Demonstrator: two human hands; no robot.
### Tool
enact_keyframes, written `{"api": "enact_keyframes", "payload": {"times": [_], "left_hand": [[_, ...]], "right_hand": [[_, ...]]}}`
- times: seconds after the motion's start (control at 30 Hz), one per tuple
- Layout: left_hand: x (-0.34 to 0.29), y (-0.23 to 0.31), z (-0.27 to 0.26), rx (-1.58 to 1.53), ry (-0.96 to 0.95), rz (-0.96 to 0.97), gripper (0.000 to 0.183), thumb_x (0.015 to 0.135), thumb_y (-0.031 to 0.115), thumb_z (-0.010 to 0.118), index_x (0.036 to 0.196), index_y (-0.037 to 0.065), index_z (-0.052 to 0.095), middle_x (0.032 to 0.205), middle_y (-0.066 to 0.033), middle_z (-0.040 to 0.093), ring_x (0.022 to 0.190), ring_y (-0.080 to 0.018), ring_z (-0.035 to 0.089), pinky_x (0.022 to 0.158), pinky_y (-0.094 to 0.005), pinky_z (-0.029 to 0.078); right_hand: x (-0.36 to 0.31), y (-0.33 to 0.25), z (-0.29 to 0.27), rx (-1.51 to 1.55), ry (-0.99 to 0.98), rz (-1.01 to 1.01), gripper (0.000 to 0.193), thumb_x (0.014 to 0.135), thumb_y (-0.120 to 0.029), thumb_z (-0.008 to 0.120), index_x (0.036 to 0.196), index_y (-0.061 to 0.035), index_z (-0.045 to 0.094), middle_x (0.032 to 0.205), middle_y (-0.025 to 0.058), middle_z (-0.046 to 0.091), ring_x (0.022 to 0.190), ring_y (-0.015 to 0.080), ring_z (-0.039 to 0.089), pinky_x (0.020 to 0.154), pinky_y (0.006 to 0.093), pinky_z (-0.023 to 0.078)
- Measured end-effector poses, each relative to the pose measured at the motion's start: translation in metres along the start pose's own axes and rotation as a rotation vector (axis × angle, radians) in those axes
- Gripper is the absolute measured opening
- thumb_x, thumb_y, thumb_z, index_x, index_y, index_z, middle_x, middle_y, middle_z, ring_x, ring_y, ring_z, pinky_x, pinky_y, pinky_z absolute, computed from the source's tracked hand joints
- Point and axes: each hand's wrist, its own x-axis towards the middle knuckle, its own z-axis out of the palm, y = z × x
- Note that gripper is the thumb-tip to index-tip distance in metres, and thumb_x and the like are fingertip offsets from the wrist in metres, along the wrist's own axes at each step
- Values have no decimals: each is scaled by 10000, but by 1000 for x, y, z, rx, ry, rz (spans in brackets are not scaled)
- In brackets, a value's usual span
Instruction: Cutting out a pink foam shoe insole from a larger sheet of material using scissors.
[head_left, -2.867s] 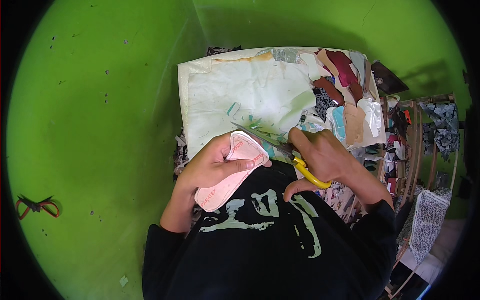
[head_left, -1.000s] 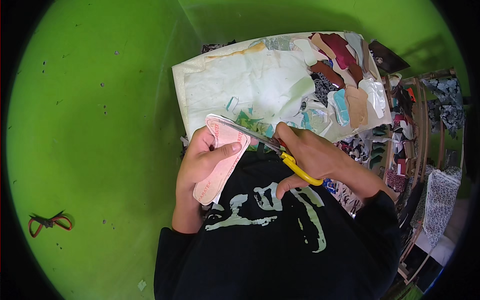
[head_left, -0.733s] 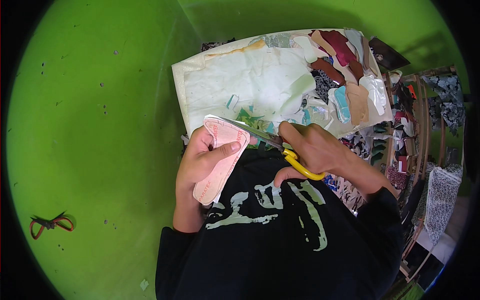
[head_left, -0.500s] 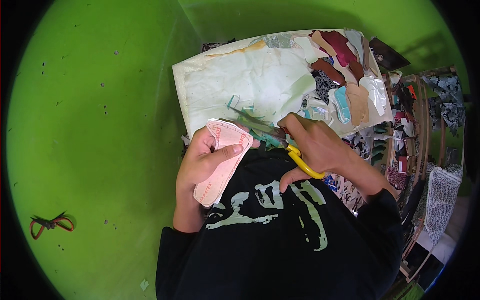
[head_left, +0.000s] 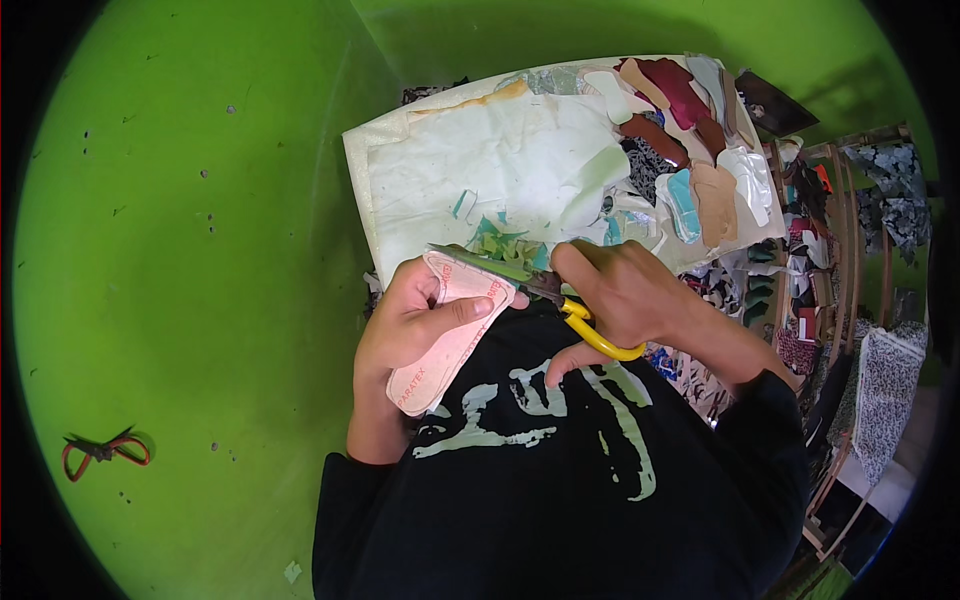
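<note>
My left hand (head_left: 402,322) grips a pale pink, insole-shaped sheet (head_left: 430,362) with red print and a drawn outline, the thumb on its face and the other fingers mostly behind it. In my right hand (head_left: 630,300) are scissors with yellow handles (head_left: 608,345). Their blades lie along the sheet's top edge, close together; whether they are biting into it I cannot make out. Beyond the blades, small green scraps (head_left: 495,240) are scattered on the white covering (head_left: 480,150) of the table.
Cut pieces in brown, dark red, turquoise and tan (head_left: 712,205) crowd the table's right side. A rack (head_left: 843,230) hung with patterned fabrics stands at the right. Red-handled scissors (head_left: 105,450) rest against the green surface at far left.
The scissors have swung down and left, from above the pink sheet onto its top edge, and their blades have come closer together. My left hand has barely moved.
</note>
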Motion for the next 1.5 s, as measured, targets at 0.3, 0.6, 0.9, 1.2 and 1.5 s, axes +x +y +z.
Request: {"api": "enact_keyframes", "payload": {"times": [0.3, 0.6, 0.9, 1.2, 1.5], "left_hand": [[29, -48, -38, 116, 297, 173, 240, 948, 60, 600, 1178, -3, 599, 1138, -136, 695, 1027, -161, 642, 892, -290, 496], [35, -174, -103, -401, 440, 12, 474, 1042, 257, 468, 1470, 170, 286, 1428, -179, 508, 1262, -303, 527, 1009, -502, 451], [21, -197, -105, -771, 226, 12, 553, 1035, 451, 412, 1497, 182, 271, 1505, -168, 418, 1315, -342, 479, 1091, -574, 363], [20, -216, -109, -908, 269, 17, 857, 915, 762, 333, 1532, 173, 254, 1512, -134, 413, 1362, -313, 408, 1132, -510, 286], [22, -230, -133, -923, 290, -122, 770, 943, 708, 365, 1509, 191, 298, 1509, -141, 421, 1355, -372, 426, 1136, -567, 271]], "right_hand": [[12, 43, 44, 179, 150, 295, 711, 716, -570, 807, 1018, -42, 437, 715, 158, 584, 654, 415, 612, 584, 441, 478], [9, 172, 280, 203, 153, 646, 457, 836, -285, 703, 1103, -22, 442, 980, 267, 607, 918, 458, 619, 783, 515, 502], [7, 141, 312, 25, 332, 593, 472, 803, -258, 730, 1155, -7, 538, 1077, 237, 601, 996, 383, 616, 809, 471, 516], [33, 71, 296, 975, 207, 803, 310, 792, -203, 821, 946, 21, 671, 857, 74, 702, 711, 116, 642, 660, 266, 521], [7, 90, 287, 700, 540, 973, 639, 796, -340, 807, 1264, 10, 548, 1110, 150, 634, 951, 208, 642, 812, 336, 531]]}}
